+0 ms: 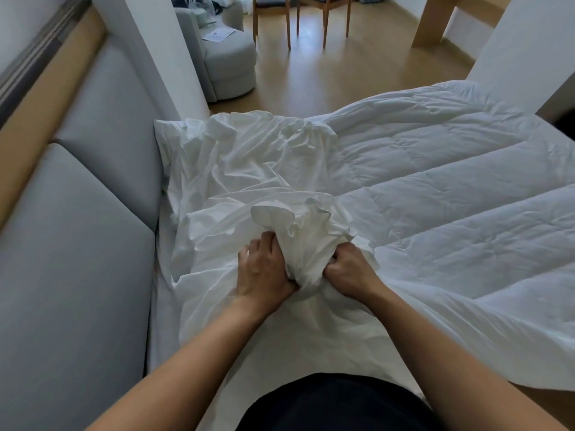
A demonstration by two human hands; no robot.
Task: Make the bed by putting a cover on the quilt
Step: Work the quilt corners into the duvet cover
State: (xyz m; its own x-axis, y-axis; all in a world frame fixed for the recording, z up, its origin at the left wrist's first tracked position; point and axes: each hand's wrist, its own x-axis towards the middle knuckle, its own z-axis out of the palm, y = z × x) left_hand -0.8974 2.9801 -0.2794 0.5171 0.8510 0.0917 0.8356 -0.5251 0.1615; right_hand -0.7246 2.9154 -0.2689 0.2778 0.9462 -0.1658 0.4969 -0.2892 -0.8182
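Both hands work a bunched white cover (298,241) near the middle of the bed: the left hand (264,269) and right hand (348,269) each have their fingers curled tight round its gathered cloth. The quilt (451,194) spreads to the right. A grey padded headboard (77,213) lines the left; far off stand a grey armchair (230,66) and wooden chairs (305,20).
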